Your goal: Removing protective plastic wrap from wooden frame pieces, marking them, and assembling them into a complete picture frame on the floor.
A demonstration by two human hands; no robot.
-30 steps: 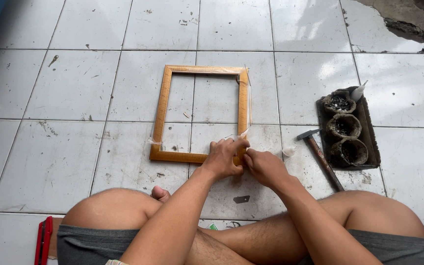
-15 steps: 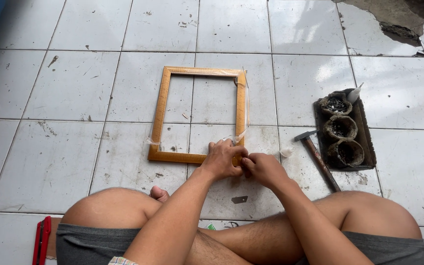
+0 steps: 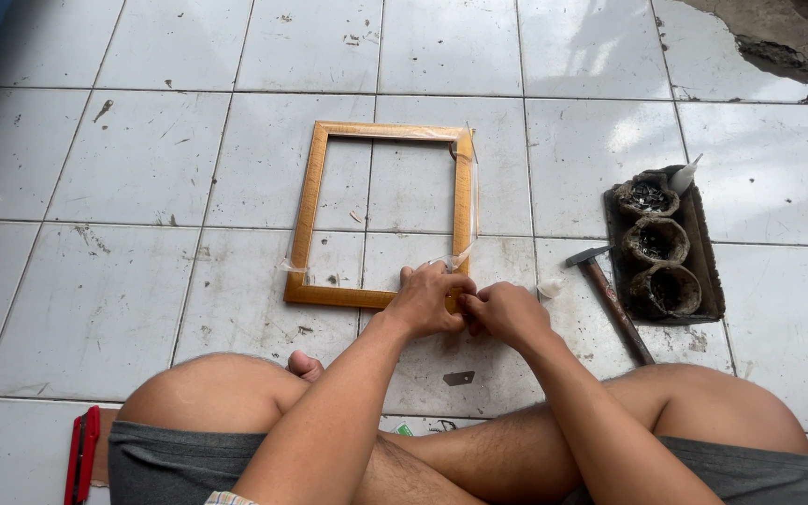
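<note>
Lay flat on the tiled floor: one wooden frame, one hammer, one dark tray with three cups. Pinched the frame's near right corner with left hand and right hand, both closed narrow.

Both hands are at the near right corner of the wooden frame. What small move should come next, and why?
Probably keep pressing that corner together. The left hand and right hand meet on the near right corner of the wooden frame, where clear tape hangs loose. The hammer lies untouched beside the right hand.
</note>
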